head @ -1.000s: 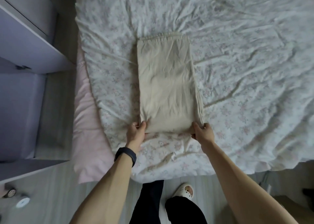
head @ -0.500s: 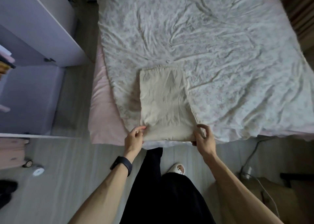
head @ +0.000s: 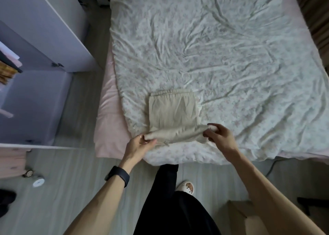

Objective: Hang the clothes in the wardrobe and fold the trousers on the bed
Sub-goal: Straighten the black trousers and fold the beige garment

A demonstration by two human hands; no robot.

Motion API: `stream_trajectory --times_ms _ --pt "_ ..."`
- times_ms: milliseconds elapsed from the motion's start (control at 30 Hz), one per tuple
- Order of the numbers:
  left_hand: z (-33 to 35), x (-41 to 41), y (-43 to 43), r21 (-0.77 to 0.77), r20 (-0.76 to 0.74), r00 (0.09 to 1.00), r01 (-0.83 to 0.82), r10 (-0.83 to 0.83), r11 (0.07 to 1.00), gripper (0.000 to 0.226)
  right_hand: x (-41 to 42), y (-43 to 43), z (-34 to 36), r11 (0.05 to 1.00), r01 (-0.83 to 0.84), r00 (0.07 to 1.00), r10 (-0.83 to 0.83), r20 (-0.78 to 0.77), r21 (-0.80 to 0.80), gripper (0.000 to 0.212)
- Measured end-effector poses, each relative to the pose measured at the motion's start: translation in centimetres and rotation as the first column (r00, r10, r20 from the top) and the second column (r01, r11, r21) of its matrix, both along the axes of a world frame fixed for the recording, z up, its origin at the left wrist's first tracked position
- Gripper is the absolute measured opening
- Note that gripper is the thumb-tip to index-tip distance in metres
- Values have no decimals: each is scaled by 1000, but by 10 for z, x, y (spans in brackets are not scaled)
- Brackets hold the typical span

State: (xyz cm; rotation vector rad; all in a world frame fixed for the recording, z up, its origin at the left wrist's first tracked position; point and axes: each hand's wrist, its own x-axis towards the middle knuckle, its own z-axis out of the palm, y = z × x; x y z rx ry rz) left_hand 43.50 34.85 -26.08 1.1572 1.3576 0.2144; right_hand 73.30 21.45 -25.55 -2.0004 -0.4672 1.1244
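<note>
Near corners of the trousers [head: 173, 110] lifted, pinched by left hand [head: 140, 145] and right hand [head: 218, 136]. We want both carried level to the far edge, sides aligned

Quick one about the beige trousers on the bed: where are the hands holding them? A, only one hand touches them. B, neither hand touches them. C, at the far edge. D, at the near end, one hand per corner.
D: the left hand and the right hand each grip a near corner of the trousers, that end raised off the bed; the far edge lies untouched.
</note>
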Motion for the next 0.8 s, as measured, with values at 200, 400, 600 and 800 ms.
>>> stream_trajectory --times_ms 200,400,600,800 --pt "-28 55 114 251 -177 984 62 -17 966 33 41 127 -29 995 -33 960 57 274 -93 36" --pt "-95 97 195 295 -366 930 141 -24 945 41 66 210 -99 967 17 952 62 300 -256 50" --pt "-148 122 215 404 -572 820 260 21 877 45 75 240 -145 936 -2 891 162 425 -352 48" --pt "-183 141 243 486 -592 800 251 103 837 47 89 264 -175 939 26 875 144 462 -343 50"
